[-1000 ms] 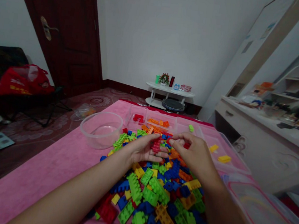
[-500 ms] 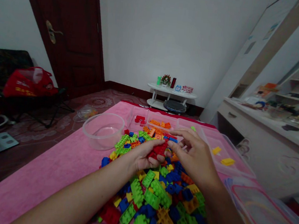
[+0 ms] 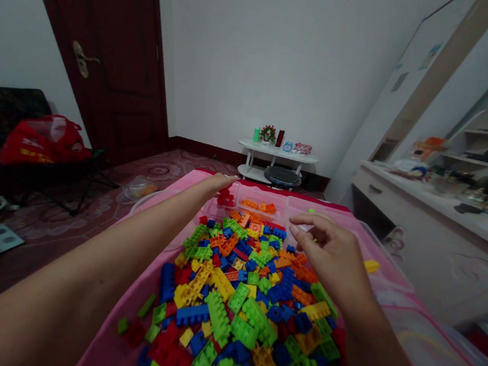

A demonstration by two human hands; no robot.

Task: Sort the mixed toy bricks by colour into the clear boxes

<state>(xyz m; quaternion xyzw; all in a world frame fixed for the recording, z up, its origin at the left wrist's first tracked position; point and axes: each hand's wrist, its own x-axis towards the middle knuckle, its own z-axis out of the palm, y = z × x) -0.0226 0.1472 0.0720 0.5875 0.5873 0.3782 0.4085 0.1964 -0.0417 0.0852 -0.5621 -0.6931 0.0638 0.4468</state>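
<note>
A heap of red, blue, green, yellow and orange toy bricks (image 3: 239,300) lies on a pink cloth (image 3: 118,357). My left arm reaches far forward. My left hand (image 3: 221,181) hovers, fingers stretched out, over the red bricks (image 3: 225,198) in the left compartment of a clear sorting tray (image 3: 288,203). I see nothing held in it. My right hand (image 3: 328,254) floats above the right side of the heap, fingers loosely curled and apart, empty. Orange bricks (image 3: 259,205) fill the tray's neighbouring compartment.
A clear bowl (image 3: 145,198) is mostly hidden behind my left arm. A yellow brick (image 3: 372,266) lies in the tray to the right. Clear lids (image 3: 439,358) lie at the right. Beyond stand a small white table (image 3: 278,151), a dark door (image 3: 108,56) and a white desk (image 3: 433,228).
My left hand held a red brick near the right hand, then carried it forward to the tray's red compartment. The right hand stayed over the heap.
</note>
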